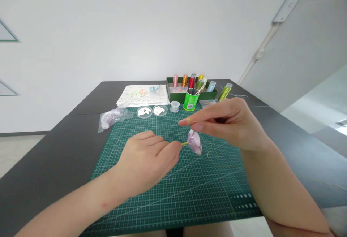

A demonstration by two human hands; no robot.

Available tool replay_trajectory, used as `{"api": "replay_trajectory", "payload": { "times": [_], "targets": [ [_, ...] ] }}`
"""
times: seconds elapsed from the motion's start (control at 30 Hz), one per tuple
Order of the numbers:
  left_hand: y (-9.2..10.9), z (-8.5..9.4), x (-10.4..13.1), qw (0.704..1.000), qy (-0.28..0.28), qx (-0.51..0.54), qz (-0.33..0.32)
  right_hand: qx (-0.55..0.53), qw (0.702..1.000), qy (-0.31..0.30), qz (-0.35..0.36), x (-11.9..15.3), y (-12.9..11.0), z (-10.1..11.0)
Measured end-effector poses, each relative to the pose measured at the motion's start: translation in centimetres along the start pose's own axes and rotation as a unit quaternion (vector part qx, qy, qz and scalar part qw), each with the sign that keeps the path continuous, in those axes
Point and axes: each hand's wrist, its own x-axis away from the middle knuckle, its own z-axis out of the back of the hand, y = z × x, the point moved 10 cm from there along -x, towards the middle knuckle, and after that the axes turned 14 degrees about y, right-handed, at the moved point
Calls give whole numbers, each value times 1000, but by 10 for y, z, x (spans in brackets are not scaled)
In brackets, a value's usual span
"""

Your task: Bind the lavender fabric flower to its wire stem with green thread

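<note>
A pale lilac fabric flower point(194, 142) points to the right above the green cutting mat point(168, 197). My left hand point(151, 157) is closed around its thin green stem point(184, 143), just behind the bloom. Above the flower, the thumb and fingers of my right hand point(225, 121) pinch a fine yellowish thread point(200, 121). A strand of it runs down toward the stem, and a loose length curls below on the right.
Behind the mat stand a green can point(190, 101) with tools, a dark green box point(179, 97) of thread spools, and two dishes of white pieces point(144, 112). White sheets point(146, 99) and a plastic bag point(112, 118) lie to the left. A yellow-green spool point(225, 91) stands right.
</note>
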Motion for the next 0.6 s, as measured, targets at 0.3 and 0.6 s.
{"api": "replay_trajectory", "payload": {
  "times": [0.3,0.6],
  "targets": [
    [-26,-2,2,996,-1,-21,88,-33,947,-308,86,44,-33,-26],
    [-9,4,0,1000,5,-16,19,-39,984,-165,60,27,-34,-7]
  ]
}}
